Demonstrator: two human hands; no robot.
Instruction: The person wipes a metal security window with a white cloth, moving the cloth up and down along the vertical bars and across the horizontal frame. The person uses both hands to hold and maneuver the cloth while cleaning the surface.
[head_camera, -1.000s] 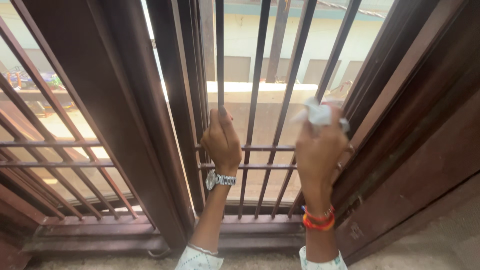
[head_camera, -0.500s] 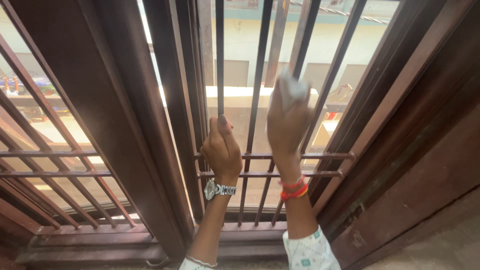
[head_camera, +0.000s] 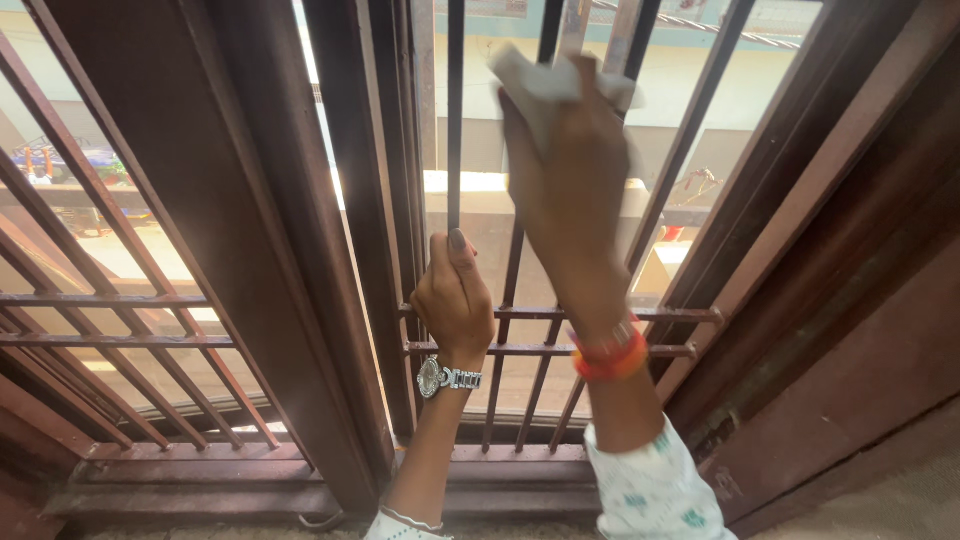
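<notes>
My left hand (head_camera: 452, 296) is wrapped around a vertical bar (head_camera: 454, 110) of the brown metal window grille (head_camera: 560, 348), just above its two horizontal rails. A silver watch sits on that wrist. My right hand (head_camera: 566, 170) is raised high and holds a crumpled white cloth (head_camera: 548, 78) pressed against an upper bar of the grille (head_camera: 551, 28). Red and orange bangles circle the right wrist.
A wide brown frame post (head_camera: 210, 230) stands to the left, with a second barred panel (head_camera: 90, 320) beyond it. A dark brown door or shutter (head_camera: 850, 280) closes the right side. Outside there is a pale ledge (head_camera: 480, 185) and a building wall.
My right hand with the cloth has moved from the right-hand bars leftward and upward along the grille. The left hand has kept its grip on the same bar.
</notes>
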